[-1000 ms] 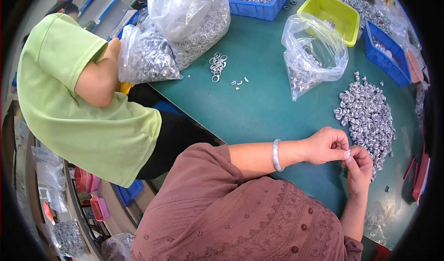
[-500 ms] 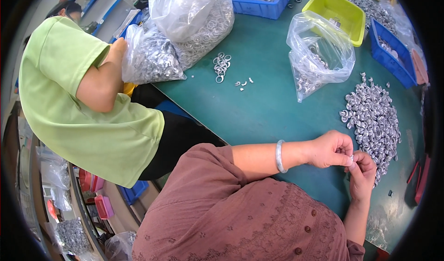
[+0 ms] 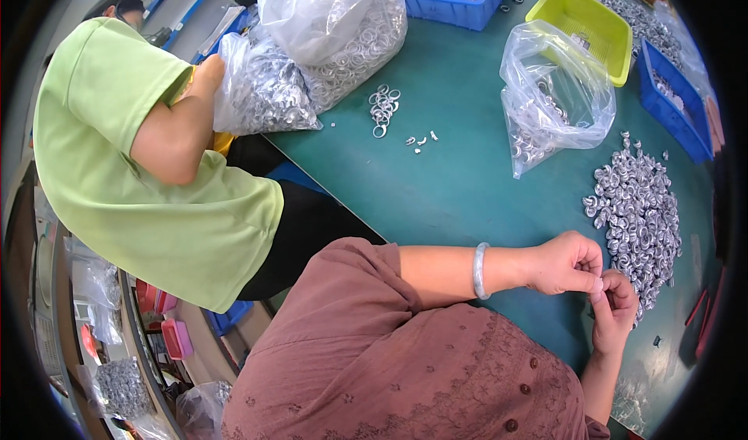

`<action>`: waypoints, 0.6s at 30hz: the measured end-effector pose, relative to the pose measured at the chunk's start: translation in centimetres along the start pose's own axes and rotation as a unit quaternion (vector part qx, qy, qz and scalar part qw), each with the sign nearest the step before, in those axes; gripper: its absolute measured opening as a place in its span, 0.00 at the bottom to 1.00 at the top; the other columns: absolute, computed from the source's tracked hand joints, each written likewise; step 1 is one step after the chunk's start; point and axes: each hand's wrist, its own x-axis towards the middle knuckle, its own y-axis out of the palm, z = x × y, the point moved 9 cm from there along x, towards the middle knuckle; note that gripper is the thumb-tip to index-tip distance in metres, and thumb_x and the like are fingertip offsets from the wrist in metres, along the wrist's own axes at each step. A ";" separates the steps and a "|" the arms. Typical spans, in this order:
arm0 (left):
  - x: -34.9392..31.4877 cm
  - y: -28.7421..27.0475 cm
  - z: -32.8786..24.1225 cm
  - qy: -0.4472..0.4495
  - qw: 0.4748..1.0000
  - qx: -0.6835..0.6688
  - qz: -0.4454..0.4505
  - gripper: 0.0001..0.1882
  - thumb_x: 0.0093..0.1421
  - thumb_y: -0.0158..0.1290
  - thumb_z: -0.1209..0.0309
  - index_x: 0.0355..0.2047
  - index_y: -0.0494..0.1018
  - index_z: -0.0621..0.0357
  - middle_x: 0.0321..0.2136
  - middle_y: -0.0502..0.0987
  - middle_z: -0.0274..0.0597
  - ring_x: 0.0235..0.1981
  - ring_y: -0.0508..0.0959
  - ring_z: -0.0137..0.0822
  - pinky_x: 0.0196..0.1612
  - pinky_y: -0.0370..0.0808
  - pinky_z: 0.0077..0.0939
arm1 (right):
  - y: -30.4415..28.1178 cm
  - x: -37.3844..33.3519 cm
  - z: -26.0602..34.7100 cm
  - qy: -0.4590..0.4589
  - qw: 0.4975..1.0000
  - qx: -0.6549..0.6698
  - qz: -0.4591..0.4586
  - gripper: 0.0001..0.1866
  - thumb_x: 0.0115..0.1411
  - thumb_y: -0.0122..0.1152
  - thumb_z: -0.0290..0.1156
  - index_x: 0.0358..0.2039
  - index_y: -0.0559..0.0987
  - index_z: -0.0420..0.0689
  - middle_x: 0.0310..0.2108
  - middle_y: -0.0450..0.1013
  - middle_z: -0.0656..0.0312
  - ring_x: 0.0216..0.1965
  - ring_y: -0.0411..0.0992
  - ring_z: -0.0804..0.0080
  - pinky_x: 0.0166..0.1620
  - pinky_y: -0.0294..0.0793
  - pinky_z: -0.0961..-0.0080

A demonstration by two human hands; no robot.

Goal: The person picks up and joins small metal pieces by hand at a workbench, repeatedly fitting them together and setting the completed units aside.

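My left hand (image 3: pixel 567 262), with a pale bangle (image 3: pixel 480 272) on its wrist, pinches thumb and forefinger together above the green table. My right hand (image 3: pixel 613 307) is closed too, its fingertips meeting those of the left. Whatever lies between the fingertips is too small and too hidden to name. Just beyond and to the right of both hands spreads a heap of small silvery metal pieces (image 3: pixel 637 214), ring-like and curled. Farther off stands an open clear plastic bag (image 3: pixel 557 105) with more silvery pieces inside.
A lime-green basket (image 3: pixel 619 31) and blue trays (image 3: pixel 676 97) stand at the back right. Loose rings (image 3: pixel 382 109) and small bits lie mid-table. At left, a co-worker in a light green shirt (image 3: pixel 156 206) sits beside full plastic bags (image 3: pixel 347 50). A red-handled tool (image 3: pixel 701 319) lies far right.
The view has shifted slightly, so the table things sit a little farther right. My hands stay together at the fingertips; the small pale glint between them no longer shows.
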 end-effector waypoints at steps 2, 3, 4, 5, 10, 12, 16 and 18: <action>0.0 0.0 0.2 -0.004 1.000 0.001 0.002 0.06 0.50 0.54 0.73 0.22 0.68 0.61 0.18 0.69 0.29 0.20 0.65 0.17 0.22 0.63 0.13 | 0.1 0.1 -0.1 0.002 1.000 -0.005 0.000 0.05 0.50 0.53 0.19 0.26 0.67 0.39 0.27 0.63 0.65 0.28 0.59 0.82 0.32 0.58 0.88; 0.0 0.0 0.3 -0.008 1.000 0.002 0.006 0.07 0.50 0.54 0.73 0.23 0.68 0.61 0.19 0.68 0.29 0.21 0.65 0.18 0.23 0.63 0.13 | 0.1 0.1 0.1 -0.005 1.000 -0.009 0.001 0.05 0.50 0.53 0.19 0.26 0.67 0.39 0.27 0.63 0.65 0.27 0.59 0.82 0.32 0.58 0.88; 0.0 0.0 0.3 -0.008 1.000 0.002 0.006 0.07 0.50 0.54 0.73 0.23 0.68 0.61 0.19 0.68 0.29 0.21 0.65 0.18 0.23 0.63 0.13 | 0.1 0.2 0.2 -0.013 1.000 -0.014 0.001 0.04 0.51 0.53 0.19 0.26 0.67 0.40 0.27 0.63 0.66 0.27 0.59 0.83 0.31 0.57 0.88; 0.0 0.0 0.4 -0.007 1.000 0.010 0.006 0.07 0.51 0.54 0.73 0.23 0.68 0.61 0.19 0.68 0.29 0.21 0.65 0.18 0.23 0.63 0.14 | 0.2 0.2 0.1 -0.013 1.000 -0.014 0.002 0.04 0.51 0.53 0.19 0.26 0.67 0.40 0.27 0.63 0.66 0.27 0.59 0.83 0.31 0.57 0.88; -0.1 0.2 0.1 -0.002 0.999 0.047 0.013 0.07 0.51 0.53 0.72 0.24 0.67 0.60 0.19 0.67 0.29 0.21 0.64 0.19 0.24 0.63 0.15 | 0.3 0.1 0.3 -0.024 1.000 -0.019 -0.007 0.04 0.52 0.53 0.21 0.26 0.67 0.40 0.25 0.62 0.67 0.25 0.57 0.83 0.30 0.56 0.88; -0.1 0.1 -0.2 0.013 0.997 0.077 0.006 0.07 0.52 0.53 0.71 0.24 0.67 0.60 0.19 0.67 0.29 0.21 0.64 0.19 0.24 0.63 0.16 | 0.3 0.1 0.3 -0.028 0.999 -0.023 -0.005 0.04 0.52 0.53 0.21 0.26 0.67 0.40 0.25 0.62 0.67 0.25 0.57 0.83 0.30 0.56 0.88; 0.0 0.0 -0.2 0.020 0.996 0.090 0.000 0.08 0.52 0.53 0.70 0.24 0.67 0.60 0.19 0.67 0.29 0.22 0.64 0.20 0.24 0.64 0.17 | 0.3 0.2 0.3 -0.029 0.999 -0.021 -0.004 0.04 0.52 0.52 0.21 0.26 0.67 0.40 0.26 0.62 0.67 0.25 0.57 0.84 0.29 0.55 0.89; 0.0 -0.1 -0.4 0.021 0.995 0.099 -0.009 0.08 0.52 0.53 0.70 0.25 0.66 0.60 0.19 0.67 0.30 0.22 0.64 0.20 0.24 0.64 0.17 | 0.1 0.2 0.3 -0.030 0.999 -0.028 -0.010 0.04 0.52 0.52 0.20 0.26 0.67 0.40 0.26 0.62 0.67 0.26 0.57 0.84 0.29 0.55 0.89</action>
